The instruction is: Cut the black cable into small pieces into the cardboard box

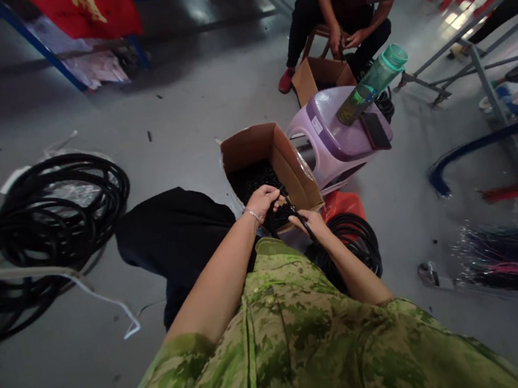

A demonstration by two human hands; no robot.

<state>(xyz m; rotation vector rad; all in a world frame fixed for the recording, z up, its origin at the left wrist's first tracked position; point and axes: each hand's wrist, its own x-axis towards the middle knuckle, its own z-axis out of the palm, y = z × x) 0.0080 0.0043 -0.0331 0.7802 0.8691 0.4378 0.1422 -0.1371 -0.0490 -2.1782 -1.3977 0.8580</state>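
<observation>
My left hand [265,201], with a bracelet at the wrist, is closed in a pinch near the upper end of a black cable [291,204]. My right hand [311,223] grips the same cable a little lower, to the right. Both hands are over the near edge of an open cardboard box [296,171]. Inside the box lie many small black pieces [251,182], too small to make out. A black cable coil [360,239] rests beside my right forearm. Fingers partly hide what lies between the two hands.
A purple stool [325,115] beside the box bears a green bottle [372,83] and a phone [375,130]. Large black coils [43,219] lie on the floor at left. A seated co-worker [331,7] handles something over another box [309,81]. Metal racks [496,92] stand at right.
</observation>
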